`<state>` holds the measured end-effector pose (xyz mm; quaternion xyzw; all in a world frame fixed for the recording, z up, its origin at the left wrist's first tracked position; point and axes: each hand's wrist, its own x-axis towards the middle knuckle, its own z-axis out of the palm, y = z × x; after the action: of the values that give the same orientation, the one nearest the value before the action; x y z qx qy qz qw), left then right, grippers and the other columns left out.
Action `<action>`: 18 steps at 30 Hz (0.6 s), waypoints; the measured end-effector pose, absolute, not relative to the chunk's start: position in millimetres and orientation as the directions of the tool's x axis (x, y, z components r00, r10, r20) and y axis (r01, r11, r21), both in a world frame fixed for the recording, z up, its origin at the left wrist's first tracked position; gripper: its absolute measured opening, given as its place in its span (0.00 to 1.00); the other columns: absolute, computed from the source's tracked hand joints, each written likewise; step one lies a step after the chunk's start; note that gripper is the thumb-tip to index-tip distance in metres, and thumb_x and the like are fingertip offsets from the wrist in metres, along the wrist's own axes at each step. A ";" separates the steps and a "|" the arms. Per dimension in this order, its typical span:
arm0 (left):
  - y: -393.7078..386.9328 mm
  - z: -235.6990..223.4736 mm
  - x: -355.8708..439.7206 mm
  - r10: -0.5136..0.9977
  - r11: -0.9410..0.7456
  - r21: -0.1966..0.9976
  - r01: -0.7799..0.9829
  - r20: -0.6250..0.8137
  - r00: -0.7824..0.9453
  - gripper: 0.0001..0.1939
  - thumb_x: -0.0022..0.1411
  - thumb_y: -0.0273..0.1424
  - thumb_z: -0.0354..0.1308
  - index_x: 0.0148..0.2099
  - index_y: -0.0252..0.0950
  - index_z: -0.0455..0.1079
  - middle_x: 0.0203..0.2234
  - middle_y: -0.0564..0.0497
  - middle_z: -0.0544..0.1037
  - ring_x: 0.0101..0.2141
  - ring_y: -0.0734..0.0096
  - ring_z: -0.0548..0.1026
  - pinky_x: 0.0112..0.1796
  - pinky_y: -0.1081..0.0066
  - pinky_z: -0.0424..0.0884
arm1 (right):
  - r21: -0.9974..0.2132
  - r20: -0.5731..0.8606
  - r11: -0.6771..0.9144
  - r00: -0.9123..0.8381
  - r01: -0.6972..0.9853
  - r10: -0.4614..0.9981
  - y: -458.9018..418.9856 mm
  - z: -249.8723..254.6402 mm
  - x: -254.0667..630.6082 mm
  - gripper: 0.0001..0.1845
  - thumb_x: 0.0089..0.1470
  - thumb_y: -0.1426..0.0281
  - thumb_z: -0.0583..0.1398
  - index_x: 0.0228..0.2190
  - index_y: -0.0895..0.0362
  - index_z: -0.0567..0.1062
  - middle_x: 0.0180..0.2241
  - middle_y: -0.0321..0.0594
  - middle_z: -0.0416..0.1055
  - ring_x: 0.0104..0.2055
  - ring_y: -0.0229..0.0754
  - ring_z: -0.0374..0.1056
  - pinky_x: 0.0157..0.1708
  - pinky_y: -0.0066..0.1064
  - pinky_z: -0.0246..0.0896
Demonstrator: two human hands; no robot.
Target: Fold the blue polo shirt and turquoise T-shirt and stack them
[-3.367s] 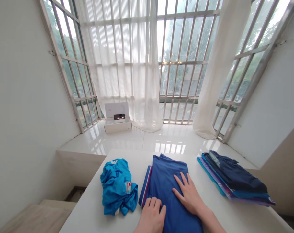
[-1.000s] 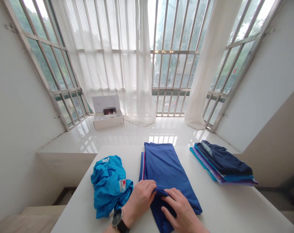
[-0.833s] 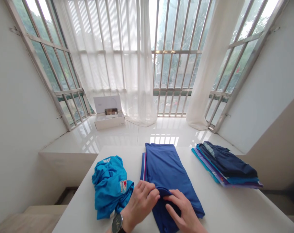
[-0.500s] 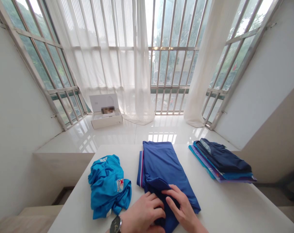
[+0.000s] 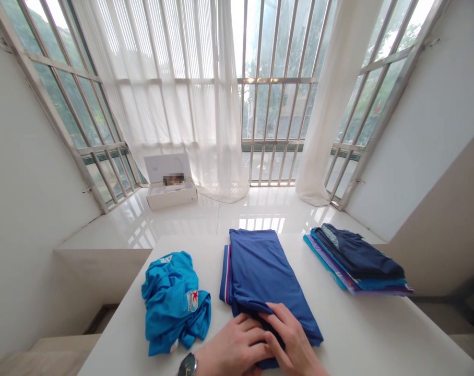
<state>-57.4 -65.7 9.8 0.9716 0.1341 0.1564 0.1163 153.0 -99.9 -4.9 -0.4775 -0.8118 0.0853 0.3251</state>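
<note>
- I have the folded blue garment [image 5: 264,271] lying lengthwise on the white surface [image 5: 350,324], with its near end doubled over under my hands.
- My left hand [image 5: 233,352] rests on the near end of the blue garment, at its left side. My left fingers [image 5: 252,334] lie pressed together across the fold.
- My right hand [image 5: 294,339] sits on the same end, just beside my left hand. My right fingers [image 5: 286,326] are slightly spread over the fold.
- I cannot tell whether either hand is pinching the cloth, since my fingertips are partly hidden in the fold.
- A wristwatch [image 5: 187,365] sits on my left wrist, near the blue garment's lower left.
- A red-and-white striped edge [image 5: 227,277] runs along the blue garment's left side.
- A crumpled turquoise shirt [image 5: 174,297] lies just left of the blue garment, not touching it.
- A stack of folded clothes [image 5: 358,266] lies to the right of the blue garment, well apart from it.
- An open white box [image 5: 170,196] stands on the tiled floor [image 5: 252,209], beyond the blue garment and to its left.
</note>
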 end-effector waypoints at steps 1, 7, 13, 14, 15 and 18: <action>-64.6 5.9 -56.8 0.283 -0.945 0.246 0.217 0.277 0.918 0.19 0.64 0.32 0.60 0.56 0.42 0.65 0.46 0.49 0.78 0.50 0.61 0.72 0.55 0.63 0.64 | -0.439 0.459 0.537 -0.334 0.720 0.823 -99.8 -5.9 153.5 0.15 0.61 0.63 0.56 0.47 0.51 0.76 0.50 0.45 0.75 0.51 0.48 0.72 0.51 0.37 0.70; -61.8 -14.8 -51.9 0.270 -0.961 0.149 0.232 0.341 0.900 0.12 0.67 0.42 0.57 0.45 0.39 0.69 0.36 0.49 0.79 0.39 0.63 0.76 0.45 0.64 0.70 | -0.362 0.476 0.574 -0.384 0.734 0.791 -98.9 -6.3 153.3 0.15 0.60 0.63 0.58 0.47 0.51 0.76 0.51 0.45 0.75 0.50 0.48 0.72 0.51 0.37 0.70; -68.5 -9.0 -50.2 0.528 -0.806 0.491 0.330 0.345 0.776 0.04 0.63 0.28 0.56 0.41 0.38 0.70 0.35 0.49 0.80 0.37 0.65 0.78 0.40 0.71 0.71 | -0.323 0.514 0.635 -0.434 0.702 0.740 -99.3 -6.1 155.3 0.23 0.54 0.52 0.63 0.46 0.53 0.76 0.50 0.48 0.75 0.48 0.51 0.73 0.48 0.38 0.71; -69.1 -6.6 -50.1 0.602 -0.740 0.568 0.359 0.322 0.731 0.05 0.63 0.27 0.55 0.42 0.39 0.70 0.35 0.50 0.81 0.35 0.66 0.79 0.37 0.73 0.71 | -0.311 0.516 0.643 -0.444 0.699 0.732 -100.0 -6.3 155.6 0.26 0.51 0.50 0.64 0.45 0.53 0.76 0.50 0.49 0.76 0.48 0.52 0.73 0.47 0.39 0.71; -69.3 -4.1 -49.9 0.666 -0.673 0.632 0.384 0.292 0.687 0.06 0.63 0.26 0.54 0.42 0.39 0.70 0.35 0.50 0.81 0.34 0.68 0.79 0.35 0.74 0.70 | -0.297 0.515 0.645 -0.451 0.704 0.729 -100.8 -6.6 155.7 0.29 0.49 0.48 0.65 0.45 0.54 0.76 0.49 0.49 0.76 0.48 0.53 0.73 0.47 0.40 0.71; -67.4 3.3 -48.5 0.762 -0.535 0.753 0.384 0.234 0.604 0.09 0.65 0.24 0.52 0.44 0.39 0.71 0.35 0.52 0.81 0.33 0.70 0.78 0.35 0.75 0.69 | -0.259 0.500 0.617 -0.443 0.743 0.744 -102.9 -7.3 155.2 0.26 0.49 0.53 0.66 0.47 0.54 0.76 0.49 0.49 0.77 0.49 0.54 0.73 0.49 0.42 0.71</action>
<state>-48.5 -67.4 3.3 0.8298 0.3454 0.2808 0.3366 155.2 -102.9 -7.3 -0.4376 -0.8495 0.0008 0.2949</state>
